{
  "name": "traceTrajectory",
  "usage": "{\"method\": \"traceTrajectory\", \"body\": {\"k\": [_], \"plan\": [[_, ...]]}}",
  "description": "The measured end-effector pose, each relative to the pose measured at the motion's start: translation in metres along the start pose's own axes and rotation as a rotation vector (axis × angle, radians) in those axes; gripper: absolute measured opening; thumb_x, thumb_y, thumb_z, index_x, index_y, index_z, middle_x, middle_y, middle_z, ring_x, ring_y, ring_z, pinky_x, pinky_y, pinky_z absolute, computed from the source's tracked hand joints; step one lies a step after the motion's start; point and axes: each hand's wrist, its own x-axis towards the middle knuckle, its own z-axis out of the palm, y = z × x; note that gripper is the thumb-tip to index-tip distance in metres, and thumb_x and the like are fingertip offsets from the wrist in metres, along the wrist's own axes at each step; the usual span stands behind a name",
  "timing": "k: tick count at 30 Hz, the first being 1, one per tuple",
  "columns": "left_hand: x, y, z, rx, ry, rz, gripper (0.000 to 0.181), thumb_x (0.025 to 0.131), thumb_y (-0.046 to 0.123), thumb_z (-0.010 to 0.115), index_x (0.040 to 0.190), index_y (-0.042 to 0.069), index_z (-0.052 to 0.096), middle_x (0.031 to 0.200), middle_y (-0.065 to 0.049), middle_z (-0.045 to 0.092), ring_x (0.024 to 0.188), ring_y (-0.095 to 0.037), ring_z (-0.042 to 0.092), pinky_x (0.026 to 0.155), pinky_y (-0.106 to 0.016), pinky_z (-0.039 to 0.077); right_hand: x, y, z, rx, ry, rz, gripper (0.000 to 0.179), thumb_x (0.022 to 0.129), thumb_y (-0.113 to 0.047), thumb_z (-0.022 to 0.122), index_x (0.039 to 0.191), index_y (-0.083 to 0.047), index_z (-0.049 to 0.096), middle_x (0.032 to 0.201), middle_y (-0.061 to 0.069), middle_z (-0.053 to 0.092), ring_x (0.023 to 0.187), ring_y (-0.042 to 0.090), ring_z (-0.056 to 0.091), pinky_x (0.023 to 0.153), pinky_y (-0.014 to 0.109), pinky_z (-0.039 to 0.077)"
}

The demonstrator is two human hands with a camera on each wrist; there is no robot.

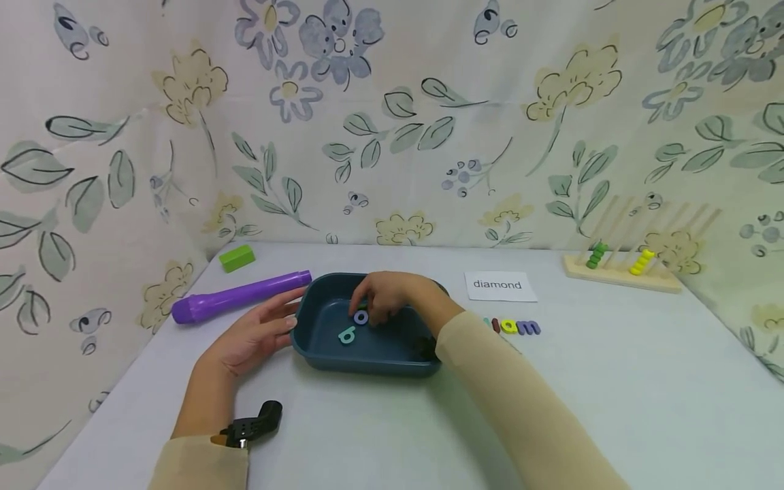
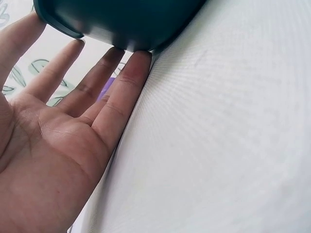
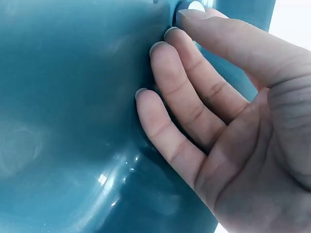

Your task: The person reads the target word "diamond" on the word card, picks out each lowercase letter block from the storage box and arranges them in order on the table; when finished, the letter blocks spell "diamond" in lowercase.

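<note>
A dark blue tray (image 1: 367, 364) stands on the table. My left hand (image 1: 260, 333) is at its left end, fingers spread and mostly straight, with fingertips against the outer wall (image 2: 121, 24). My right hand (image 1: 386, 296) reaches down inside the tray. Its thumb and index finger pinch a blue letter o (image 1: 361, 317), partly seen by the thumb in the right wrist view, while the other fingers (image 3: 167, 73) bend loosely near the tray floor. A teal letter b-like piece (image 1: 346, 335) lies close by, and a bit of green shows behind the o.
Right of the tray, a row of coloured letters (image 1: 510, 327) lies below a card reading "diamond" (image 1: 499, 286), partly hidden by my right arm. A purple tube (image 1: 239, 297) and green block (image 1: 237, 258) lie left. A wooden bead rack (image 1: 621, 272) stands back right.
</note>
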Motion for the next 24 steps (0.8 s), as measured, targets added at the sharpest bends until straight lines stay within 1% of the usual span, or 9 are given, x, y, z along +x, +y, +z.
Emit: {"method": "traceTrajectory", "body": {"k": [7,11,14,18,24], "plan": [[-0.0013,0.0013,0.0002,0.007,0.002,0.006,0.065,0.104,0.017,0.061,0.163,0.019,0.033,0.167,-0.020,0.027,0.127,-0.008,0.060,0.101,-0.029,0.056,0.0045,-0.0027,0.0042,-0.048,0.028,0.005,0.034,0.088,0.002,0.075,0.109,-0.024,0.077,0.085,0.003,0.069,0.072,0.019,0.061,0.059,0.027,0.049],[-0.0020,0.0004,0.0005,-0.004,0.000,0.001,0.065,0.104,0.017,0.061,0.163,0.019,0.032,0.168,-0.020,0.027,0.127,-0.007,0.061,0.101,-0.029,0.056,0.0051,-0.0046,0.0057,-0.062,0.020,0.029,0.030,0.088,0.002,0.076,0.105,-0.022,0.076,0.081,0.003,0.067,0.071,0.018,0.060,0.059,0.027,0.049],[-0.0029,0.0000,0.0006,-0.010,0.003,0.000,0.065,0.104,0.017,0.060,0.163,0.018,0.032,0.168,-0.020,0.026,0.127,-0.007,0.061,0.101,-0.029,0.056,0.0057,-0.0053,0.0059,-0.063,0.007,0.032,0.028,0.088,0.002,0.076,0.104,-0.021,0.075,0.079,0.002,0.067,0.070,0.018,0.060,0.060,0.027,0.048],[-0.0030,0.0001,0.0011,-0.016,0.003,0.005,0.066,0.104,0.015,0.061,0.163,0.017,0.032,0.168,-0.020,0.027,0.126,-0.008,0.062,0.100,-0.030,0.056,0.0047,-0.0033,0.0054,-0.042,0.001,0.016,0.027,0.088,0.001,0.077,0.105,-0.019,0.075,0.079,0.002,0.068,0.070,0.018,0.061,0.061,0.028,0.049],[-0.0024,0.0012,0.0015,-0.028,0.004,0.009,0.067,0.103,0.015,0.062,0.163,0.016,0.032,0.168,-0.020,0.026,0.126,-0.010,0.063,0.100,-0.030,0.057,-0.0006,0.0001,0.0031,0.052,0.001,-0.011,0.026,0.088,0.001,0.077,0.105,-0.018,0.077,0.083,0.002,0.070,0.073,0.018,0.062,0.066,0.032,0.054]]}}
